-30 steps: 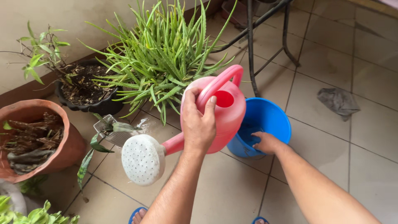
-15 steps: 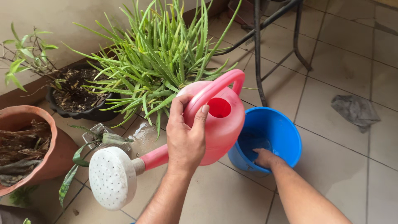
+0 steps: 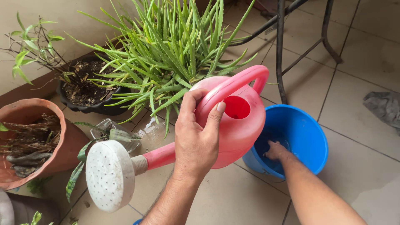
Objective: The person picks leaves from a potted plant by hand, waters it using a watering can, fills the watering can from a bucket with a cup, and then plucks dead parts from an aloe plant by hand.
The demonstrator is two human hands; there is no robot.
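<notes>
Head view: my left hand (image 3: 196, 141) gripped the pink watering can (image 3: 233, 121) by its handle, above the tiled floor (image 3: 233, 196) beside the blue bucket (image 3: 308, 137). My right hand (image 3: 277, 151) reached inside it, grip unclear. Aloe plant (image 3: 175, 54) and clay pot (image 3: 62, 141) crowded left; metal stand legs (image 3: 283, 54) behind.

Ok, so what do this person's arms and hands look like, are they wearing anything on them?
Both forearms are bare, with no sleeve in view. The left hand and right hand wear no gloves, and no ring, watch or bracelet shows. The left thumbnail is short and unpainted. Fine hair shows on the left forearm.
</notes>
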